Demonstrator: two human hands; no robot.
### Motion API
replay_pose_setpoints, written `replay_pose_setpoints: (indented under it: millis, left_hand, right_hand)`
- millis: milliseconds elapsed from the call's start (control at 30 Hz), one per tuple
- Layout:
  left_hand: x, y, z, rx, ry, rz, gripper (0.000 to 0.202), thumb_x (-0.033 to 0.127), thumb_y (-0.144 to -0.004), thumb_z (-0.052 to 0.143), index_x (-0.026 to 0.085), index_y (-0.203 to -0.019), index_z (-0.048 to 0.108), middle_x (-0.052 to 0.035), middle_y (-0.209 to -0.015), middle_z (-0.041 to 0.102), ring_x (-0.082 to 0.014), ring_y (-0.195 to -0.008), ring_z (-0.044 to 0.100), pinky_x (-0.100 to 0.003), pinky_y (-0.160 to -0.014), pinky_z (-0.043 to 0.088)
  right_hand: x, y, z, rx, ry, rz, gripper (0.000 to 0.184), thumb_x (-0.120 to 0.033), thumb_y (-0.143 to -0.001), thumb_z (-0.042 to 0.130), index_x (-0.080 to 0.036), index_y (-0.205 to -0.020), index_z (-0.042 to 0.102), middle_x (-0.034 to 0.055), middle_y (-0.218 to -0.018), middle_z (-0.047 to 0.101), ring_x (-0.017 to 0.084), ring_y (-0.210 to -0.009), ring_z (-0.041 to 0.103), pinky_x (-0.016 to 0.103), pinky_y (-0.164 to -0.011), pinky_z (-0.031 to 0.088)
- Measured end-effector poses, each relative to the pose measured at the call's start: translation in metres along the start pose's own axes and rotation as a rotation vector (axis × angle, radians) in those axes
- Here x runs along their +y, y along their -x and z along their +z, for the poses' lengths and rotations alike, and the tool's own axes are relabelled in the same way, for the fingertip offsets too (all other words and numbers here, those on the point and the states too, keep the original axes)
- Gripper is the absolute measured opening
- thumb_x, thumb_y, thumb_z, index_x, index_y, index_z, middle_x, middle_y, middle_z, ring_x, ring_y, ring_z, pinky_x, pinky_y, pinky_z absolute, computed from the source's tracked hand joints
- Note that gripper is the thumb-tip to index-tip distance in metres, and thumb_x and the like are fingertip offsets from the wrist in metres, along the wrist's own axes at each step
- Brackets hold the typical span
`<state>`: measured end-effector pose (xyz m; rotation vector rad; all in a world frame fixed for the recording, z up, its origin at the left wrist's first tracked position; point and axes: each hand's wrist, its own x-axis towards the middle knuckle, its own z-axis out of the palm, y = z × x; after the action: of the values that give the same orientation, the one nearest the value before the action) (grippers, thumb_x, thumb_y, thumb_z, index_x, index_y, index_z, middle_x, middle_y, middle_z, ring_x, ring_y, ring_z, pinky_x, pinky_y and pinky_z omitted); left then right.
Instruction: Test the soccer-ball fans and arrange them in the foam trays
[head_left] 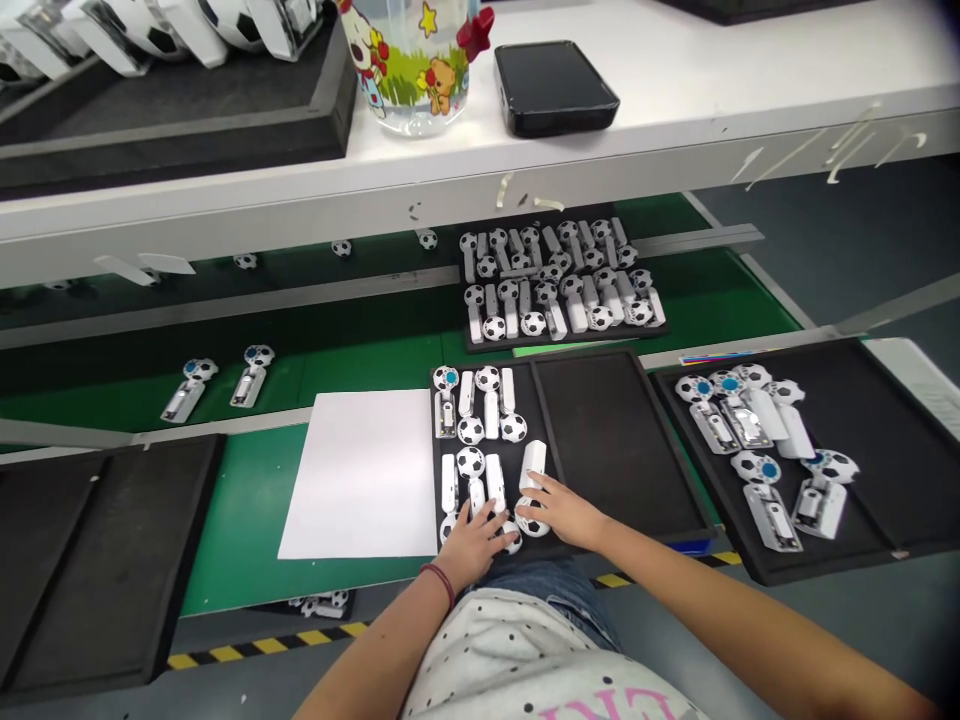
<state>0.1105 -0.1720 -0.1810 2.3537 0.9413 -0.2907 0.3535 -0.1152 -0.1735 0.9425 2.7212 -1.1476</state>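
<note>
Football-headed pieces with white handles lie in two rows in the left half of the middle black tray, straight before the person; the tray's right half is bare; the left hand, a red band at its wrist, lies on the near row with fingers spread flat over the pieces, gripping none; the right hand sits just beside it at the row's right end, fingers bent over the football head of the end piece, though whether they are clenched on it cannot be told; a white sheet lies on the green belt touching the tray's left edge; to the right, another black tray holds opened pieces with blue centres, loosely heaped; further back on the belt a far tray is packed with finished ones, and two single pieces lie apart at the left; above, a white shelf bears a cartoon-printed cup and a flat black box.
</note>
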Motion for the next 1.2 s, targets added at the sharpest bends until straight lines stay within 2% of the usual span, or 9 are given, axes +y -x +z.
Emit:
replay_pose_setpoints:
  millis: [233, 367, 433, 600, 733, 800, 900, 1033, 1200]
  left_hand:
    - [0.001, 0.0, -0.003, 0.01, 0.043, -0.004, 0.055, 0.024, -0.082, 0.053, 0.031, -0.134, 0.037, -0.0056, -0.146, 0.033, -0.0317, -0.136, 0.018, -0.066, -0.103, 0.016]
    - [0.003, -0.002, -0.004, 0.03, 0.094, -0.018, 0.053, 0.021, -0.081, 0.055, 0.03, -0.131, 0.041, -0.0069, -0.144, 0.036, -0.0329, -0.135, 0.02, -0.066, -0.102, 0.016]
    - [0.005, -0.004, -0.004, 0.046, 0.128, -0.035, 0.049, 0.02, -0.081, 0.053, 0.031, -0.128, 0.044, -0.0061, -0.143, 0.039, -0.0318, -0.136, 0.02, -0.064, -0.103, 0.017]
    - [0.009, -0.009, -0.004, 0.139, 0.221, -0.237, 0.044, 0.018, -0.081, 0.05, 0.032, -0.122, 0.051, -0.0026, -0.142, 0.04, -0.0258, -0.137, 0.02, -0.051, -0.11, 0.012]
    - [0.003, -0.007, 0.003, 0.276, 0.303, -0.677, 0.063, 0.02, -0.082, 0.045, 0.01, -0.14, 0.024, -0.0231, -0.15, 0.01, -0.0375, -0.137, 0.01, -0.056, -0.106, 0.019]
    - [0.0, -0.002, 0.008, 0.288, 0.361, -0.765, 0.072, 0.022, -0.079, 0.051, 0.007, -0.141, 0.019, -0.0258, -0.149, 0.002, -0.038, -0.136, 0.014, -0.049, -0.106, 0.025]
    - [-0.001, 0.008, 0.016, 0.267, 0.427, -0.735, 0.078, 0.016, -0.07, 0.059, 0.016, -0.141, 0.025, -0.0179, -0.152, -0.007, -0.0338, -0.137, 0.015, -0.038, -0.107, 0.026]
    - [-0.002, 0.019, 0.02, 0.233, 0.452, -0.692, 0.082, 0.007, -0.065, 0.058, 0.024, -0.14, 0.031, -0.0099, -0.153, -0.009, -0.0334, -0.136, 0.019, -0.038, -0.104, 0.031]
    - [-0.007, 0.023, 0.018, 0.225, 0.457, -0.684, 0.082, 0.004, -0.064, 0.055, 0.027, -0.139, 0.033, -0.0086, -0.154, -0.005, -0.0343, -0.135, 0.022, -0.041, -0.101, 0.034]
  right_hand:
    - [-0.008, 0.003, -0.011, 0.019, -0.001, 0.16, 0.056, -0.007, -0.071, 0.057, -0.021, -0.125, 0.053, 0.01, -0.13, 0.049, 0.03, -0.13, 0.029, 0.044, -0.108, 0.024]
    - [-0.011, -0.018, -0.036, 0.143, -0.083, 0.489, 0.06, -0.037, -0.081, 0.056, -0.016, -0.134, 0.038, 0.0134, -0.12, 0.055, 0.028, -0.112, 0.05, 0.041, -0.098, 0.036]
    - [-0.003, -0.037, -0.04, 0.151, -0.15, 0.687, 0.056, -0.048, -0.085, 0.049, -0.011, -0.127, 0.043, 0.0146, -0.109, 0.06, 0.025, -0.098, 0.058, 0.038, -0.084, 0.046]
    - [0.013, -0.083, -0.016, 0.142, -0.283, 0.977, 0.044, -0.047, -0.086, 0.052, -0.012, -0.112, 0.053, 0.0099, -0.105, 0.059, 0.02, -0.091, 0.059, 0.041, -0.081, 0.048]
    - [0.011, -0.088, 0.006, 0.222, -0.378, 0.938, 0.047, -0.045, -0.088, 0.051, -0.014, -0.123, 0.046, 0.0102, -0.112, 0.057, 0.022, -0.098, 0.057, 0.043, -0.085, 0.047]
    - [0.011, -0.082, 0.013, 0.243, -0.426, 0.885, 0.047, -0.042, -0.088, 0.052, -0.015, -0.126, 0.044, 0.0099, -0.114, 0.056, 0.021, -0.099, 0.057, 0.042, -0.086, 0.047]
    - [0.009, -0.073, 0.021, 0.224, -0.468, 0.838, 0.042, -0.036, -0.088, 0.053, -0.015, -0.124, 0.046, 0.0092, -0.115, 0.056, 0.02, -0.098, 0.057, 0.041, -0.085, 0.047]
    - [-0.011, -0.056, 0.028, 0.17, -0.432, 0.851, 0.034, -0.033, -0.088, 0.055, -0.013, -0.115, 0.052, 0.0069, -0.102, 0.06, 0.018, -0.089, 0.06, 0.038, -0.08, 0.049]
    - [-0.017, -0.027, -0.006, 0.255, -0.279, 0.916, 0.034, -0.036, -0.091, 0.047, -0.013, -0.116, 0.05, 0.0045, -0.087, 0.061, 0.017, -0.079, 0.06, 0.038, -0.077, 0.049]
